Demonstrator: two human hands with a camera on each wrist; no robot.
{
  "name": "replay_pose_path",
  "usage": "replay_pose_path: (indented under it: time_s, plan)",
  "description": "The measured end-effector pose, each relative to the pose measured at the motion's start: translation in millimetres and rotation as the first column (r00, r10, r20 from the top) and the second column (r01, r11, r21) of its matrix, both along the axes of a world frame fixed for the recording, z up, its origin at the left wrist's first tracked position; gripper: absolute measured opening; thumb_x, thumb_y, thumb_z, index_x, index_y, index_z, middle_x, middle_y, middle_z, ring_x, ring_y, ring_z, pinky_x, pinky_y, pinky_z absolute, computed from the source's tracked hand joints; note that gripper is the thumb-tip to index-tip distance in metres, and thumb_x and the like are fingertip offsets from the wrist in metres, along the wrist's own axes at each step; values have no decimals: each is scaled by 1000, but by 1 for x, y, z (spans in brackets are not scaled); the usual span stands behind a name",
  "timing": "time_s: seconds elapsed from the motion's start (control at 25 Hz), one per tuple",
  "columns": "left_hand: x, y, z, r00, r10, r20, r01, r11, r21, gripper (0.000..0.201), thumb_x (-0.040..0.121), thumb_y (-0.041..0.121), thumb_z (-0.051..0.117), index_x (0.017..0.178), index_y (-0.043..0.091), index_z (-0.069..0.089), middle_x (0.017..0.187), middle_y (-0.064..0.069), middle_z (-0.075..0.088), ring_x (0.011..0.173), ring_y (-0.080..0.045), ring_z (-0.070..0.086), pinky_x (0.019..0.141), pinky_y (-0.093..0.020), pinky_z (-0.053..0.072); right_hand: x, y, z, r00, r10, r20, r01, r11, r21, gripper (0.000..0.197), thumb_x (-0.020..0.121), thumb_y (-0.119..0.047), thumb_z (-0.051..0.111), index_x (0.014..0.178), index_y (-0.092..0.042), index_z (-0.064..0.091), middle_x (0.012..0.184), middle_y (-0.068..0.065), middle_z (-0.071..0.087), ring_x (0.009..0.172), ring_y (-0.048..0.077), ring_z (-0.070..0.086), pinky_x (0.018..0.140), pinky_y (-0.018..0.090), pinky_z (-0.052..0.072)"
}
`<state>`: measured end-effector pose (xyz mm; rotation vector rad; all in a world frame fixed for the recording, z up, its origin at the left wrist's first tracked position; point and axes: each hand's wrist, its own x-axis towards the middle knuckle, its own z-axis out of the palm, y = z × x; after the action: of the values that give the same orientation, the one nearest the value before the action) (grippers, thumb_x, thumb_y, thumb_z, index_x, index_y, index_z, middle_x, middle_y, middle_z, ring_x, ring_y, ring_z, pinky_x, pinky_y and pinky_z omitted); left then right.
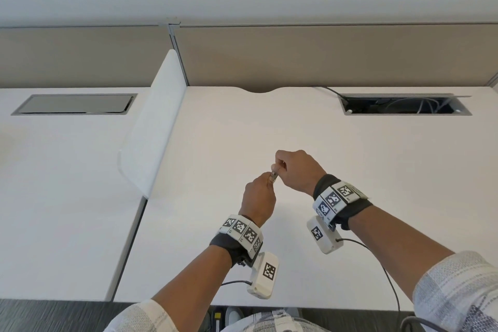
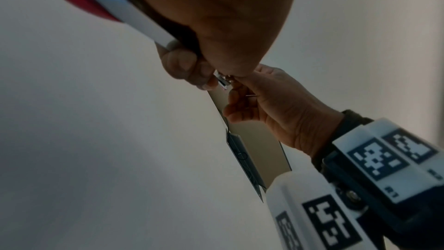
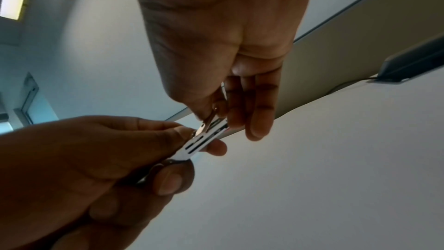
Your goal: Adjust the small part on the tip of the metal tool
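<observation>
White desk, beige partition at 12 o'clock, open cable tray at 1 o'clock. Left hand and right hand both pinch a small slotted metal clip, raised above desk centre.

Office, open-plan cubicle setup. White desk butts against a beige fabric partition panel with a grey metal frame. White low divider screen separates it from the neighbouring desk. Each desktop has a recessed cable tray: the right one open with cables inside, the left one lidded. Grey carpet below.
</observation>
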<state>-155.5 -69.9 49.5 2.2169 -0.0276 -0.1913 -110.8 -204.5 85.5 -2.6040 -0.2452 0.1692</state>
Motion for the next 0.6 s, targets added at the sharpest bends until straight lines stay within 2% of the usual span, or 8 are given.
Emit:
replay_pose_path:
  time_s: [0.08,0.2,0.32,0.44,0.6]
  plan:
    - [-1,0,0,1000,-10,-14,10,1000,16,27,101,17,32,89,8,54,64,-4,50,61,-27,40,57,-35,33,2,2,1,999,27,-19,-29,994,-109,24,94,-36,50,77,-19,49,72,4,59,68,30,55,61,34,44]
    - [-2,-2,-2,998,-10,-62,12,999,35,24,99,13,31,80,12,46,62,-1,44,60,-25,37,57,-34,31,8,4,5,994,82,-70,-97,963,-253,25,96,-35,46,79,-18,50,80,6,58,74,31,55,66,33,42]
    - [0,0,1,995,6,-96,-2,999,36,25,99,11,31,77,14,41,61,-1,42,58,-23,34,58,-33,29,10,6,1,989,119,-93,-134,975,-179,24,96,-30,48,77,-17,51,81,9,63,74,32,57,63,33,43]
    - [5,3,4,994,14,-108,-9,999,48,22,96,7,31,77,13,41,65,-11,45,62,-26,36,57,-33,30,12,8,-1,992,95,-84,-103,990,-94,23,96,-28,50,75,-17,52,81,12,66,71,31,56,63,34,44]
    - [7,5,4,989,21,-147,-15,999,45,24,93,6,30,74,18,40,63,0,42,55,-20,33,53,-32,28,15,12,-2,992,110,-69,-115,991,-72,22,93,-25,50,72,-18,52,79,12,67,68,30,55,64,36,47]
